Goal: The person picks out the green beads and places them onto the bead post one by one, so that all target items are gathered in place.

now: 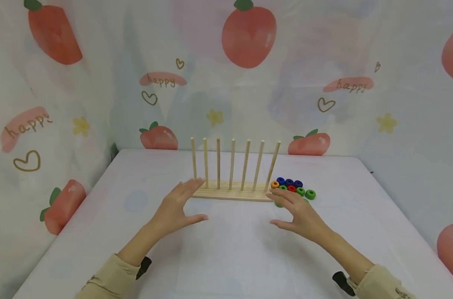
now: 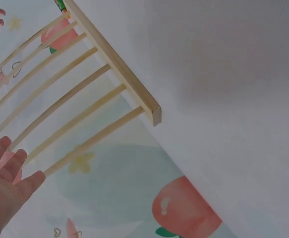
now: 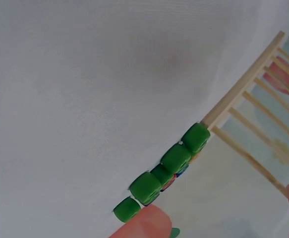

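A wooden peg rack [image 1: 230, 193] stands on the table with several upright round pegs [image 1: 232, 166], all bare. My left hand [image 1: 174, 209] hovers in front of its left end, fingers extended and thumb apart, holding nothing. The right hand [image 1: 305, 214] is at the rack's right end, also with spread thumb and nothing in its grasp. Beside that end lies a cluster of round beads with holes: green [image 1: 310, 194], red [image 1: 291, 188], blue [image 1: 280, 181] and orange [image 1: 274, 185]. My right hand partly hides the nearest ones. Green beads [image 3: 176, 158] line up beside the rack in the right wrist view.
A white cloth covers the table [image 1: 226, 257]. Behind and at both sides hangs a patterned backdrop [image 1: 196, 33] printed with red fruit, hearts and words. Dark straps [image 1: 143, 268] show under both sleeves.
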Demonstrator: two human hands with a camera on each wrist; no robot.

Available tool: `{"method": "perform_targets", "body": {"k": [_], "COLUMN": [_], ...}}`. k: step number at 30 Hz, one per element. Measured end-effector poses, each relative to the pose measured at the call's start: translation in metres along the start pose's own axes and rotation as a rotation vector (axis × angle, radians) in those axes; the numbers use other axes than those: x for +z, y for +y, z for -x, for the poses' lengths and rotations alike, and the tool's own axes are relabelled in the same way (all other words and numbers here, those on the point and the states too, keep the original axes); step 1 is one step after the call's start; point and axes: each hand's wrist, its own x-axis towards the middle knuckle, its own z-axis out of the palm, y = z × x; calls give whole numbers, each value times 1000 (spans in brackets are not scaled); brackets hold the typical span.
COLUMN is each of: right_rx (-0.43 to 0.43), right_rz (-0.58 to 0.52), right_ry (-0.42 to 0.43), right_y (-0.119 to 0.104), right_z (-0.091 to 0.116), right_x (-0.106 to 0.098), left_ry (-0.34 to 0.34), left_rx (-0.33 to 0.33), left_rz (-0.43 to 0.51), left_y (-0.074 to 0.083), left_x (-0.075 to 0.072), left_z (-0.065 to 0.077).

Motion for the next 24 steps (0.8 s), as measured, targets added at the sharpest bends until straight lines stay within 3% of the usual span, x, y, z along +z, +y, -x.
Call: {"method": "perform_targets", "body": {"k": [14, 24], "right_rx": [111, 107], "right_rz": [25, 85], "right_ry": [26, 90], "right_y": [16, 34], "right_z": [13, 26], "right_x": [-4, -14], "left_ry": [102, 54], "left_rx": [-148, -191], "left_rz": [35, 0], "left_y": [-22, -45], "left_x": [-14, -6], "left_z": [3, 2]}}
